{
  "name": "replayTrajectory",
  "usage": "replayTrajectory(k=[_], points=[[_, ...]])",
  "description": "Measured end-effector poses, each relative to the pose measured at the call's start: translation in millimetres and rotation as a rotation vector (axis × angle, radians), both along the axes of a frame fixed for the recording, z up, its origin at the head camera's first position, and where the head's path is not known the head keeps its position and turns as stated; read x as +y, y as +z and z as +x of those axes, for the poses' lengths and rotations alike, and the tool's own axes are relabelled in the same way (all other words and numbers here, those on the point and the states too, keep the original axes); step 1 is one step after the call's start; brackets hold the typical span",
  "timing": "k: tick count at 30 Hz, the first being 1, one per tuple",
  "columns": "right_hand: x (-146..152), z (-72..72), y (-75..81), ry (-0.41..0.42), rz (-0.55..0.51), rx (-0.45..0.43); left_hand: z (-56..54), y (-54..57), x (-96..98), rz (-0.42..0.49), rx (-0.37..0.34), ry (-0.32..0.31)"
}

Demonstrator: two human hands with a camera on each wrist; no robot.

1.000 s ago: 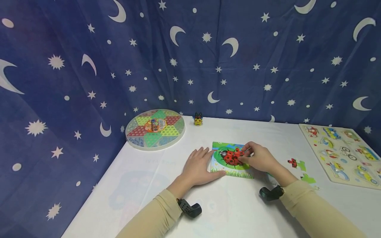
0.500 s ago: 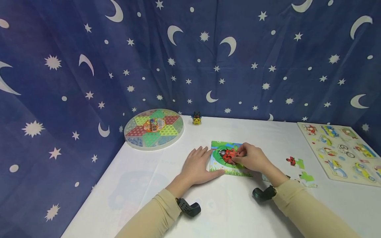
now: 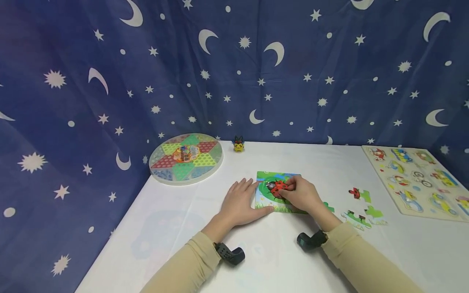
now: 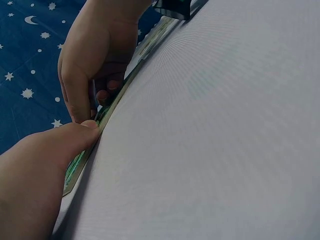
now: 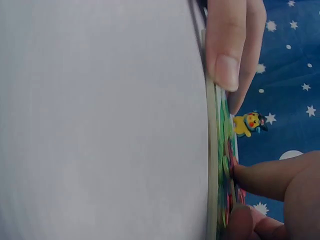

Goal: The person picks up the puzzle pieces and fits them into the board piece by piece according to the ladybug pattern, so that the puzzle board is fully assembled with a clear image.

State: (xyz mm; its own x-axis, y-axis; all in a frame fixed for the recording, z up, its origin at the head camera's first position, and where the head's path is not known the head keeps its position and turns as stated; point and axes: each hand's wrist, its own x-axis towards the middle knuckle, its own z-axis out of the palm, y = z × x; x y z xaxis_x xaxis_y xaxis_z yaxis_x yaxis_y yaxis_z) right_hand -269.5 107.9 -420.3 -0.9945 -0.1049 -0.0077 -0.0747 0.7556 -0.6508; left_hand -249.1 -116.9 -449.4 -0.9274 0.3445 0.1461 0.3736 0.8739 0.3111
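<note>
A ladybug jigsaw puzzle [image 3: 264,199] in a flat tray lies in the middle of the white table. My left hand [image 3: 238,203] rests at its left side, fingers straight, with the thumb [image 4: 82,129] on the near edge. Over the ladybug picture, my right hand [image 3: 302,195] pinches a red puzzle piece [image 5: 233,190] between thumb and fingers. In the right wrist view that piece stands tilted on edge at the puzzle's surface. The right hand covers the puzzle's right part in the head view.
Several loose puzzle pieces [image 3: 374,213] lie to the right. A wooden picture board [image 3: 410,183] is at the far right, a round Chinese checkers board [image 3: 186,159] at the back left. A small yellow figure [image 3: 239,145] stands near the starry curtain [image 3: 293,81].
My right hand has moved a little left over the ladybug with the puzzle piece, uncovering loose pieces at its right. The left hand stays on the puzzle's edge. The head view has shifted slightly.
</note>
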Motion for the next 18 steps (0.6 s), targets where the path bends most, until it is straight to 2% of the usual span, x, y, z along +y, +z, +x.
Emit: replayTrajectory(k=[7, 18], points=[[-2.8, 1.0, -6.5, -0.007, 0.005, 0.089, 0.2, 2.2, -1.3, 0.012, -0.002, 0.002], [-2.0, 3.9, -9.2, -0.028, -0.016, 0.104, 1.3, -0.2, 1.2, 0.022, 0.008, 0.003]])
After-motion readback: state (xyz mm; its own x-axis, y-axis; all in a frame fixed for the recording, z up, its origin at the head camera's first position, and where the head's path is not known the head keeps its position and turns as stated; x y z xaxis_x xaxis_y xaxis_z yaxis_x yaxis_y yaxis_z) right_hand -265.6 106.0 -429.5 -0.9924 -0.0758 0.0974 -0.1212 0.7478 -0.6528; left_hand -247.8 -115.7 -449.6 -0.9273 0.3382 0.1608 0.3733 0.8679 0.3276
